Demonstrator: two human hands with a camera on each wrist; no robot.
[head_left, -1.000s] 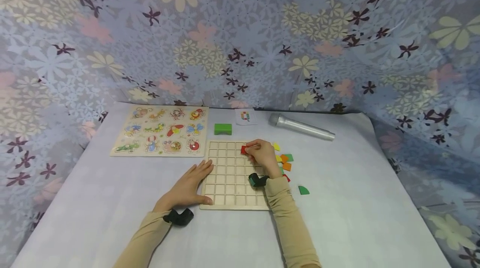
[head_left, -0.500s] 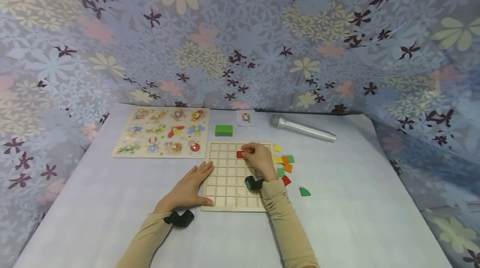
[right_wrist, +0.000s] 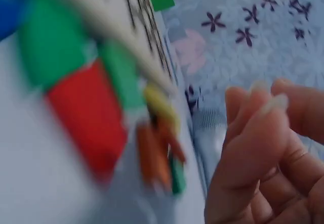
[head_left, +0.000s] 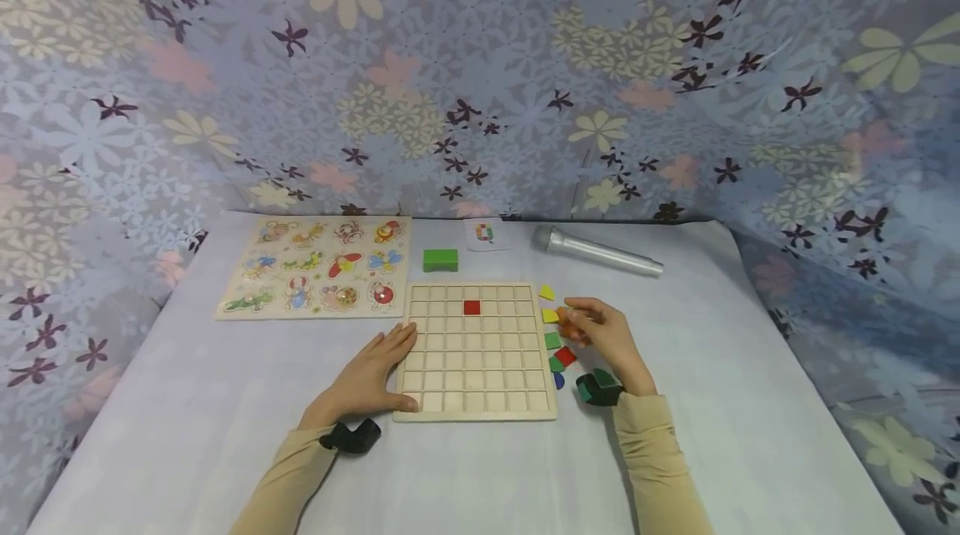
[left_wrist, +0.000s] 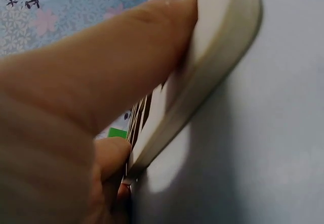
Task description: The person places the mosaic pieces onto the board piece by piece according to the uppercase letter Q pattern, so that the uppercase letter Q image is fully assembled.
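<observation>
A wooden grid board (head_left: 491, 360) lies on the table, with one red square tile (head_left: 472, 307) in an upper cell. My left hand (head_left: 367, 381) rests along the board's left edge, fingers spread; up close in the left wrist view, its thumb lies against the board's rim (left_wrist: 223, 42). My right hand (head_left: 609, 343) is off the board's right side, over orange tiles (right_wrist: 152, 155). Its fingers are loosely bent, with nothing visible between them in the right wrist view. Beside the board lie yellow pieces (head_left: 551, 316), a green square (head_left: 552, 341) and a loose red square (head_left: 565, 357).
An insect puzzle board (head_left: 315, 272) lies at the back left. Behind the grid are a green block (head_left: 440, 260) and a small pattern card (head_left: 483, 233). A silver microphone (head_left: 600, 252) lies at the back right. A blue piece (head_left: 559, 381) sits by the grid's right edge.
My right hand has let go of the red tile, which now lies in a grid cell, and has moved right to the loose pieces. The left hand has stayed at the board's edge.
</observation>
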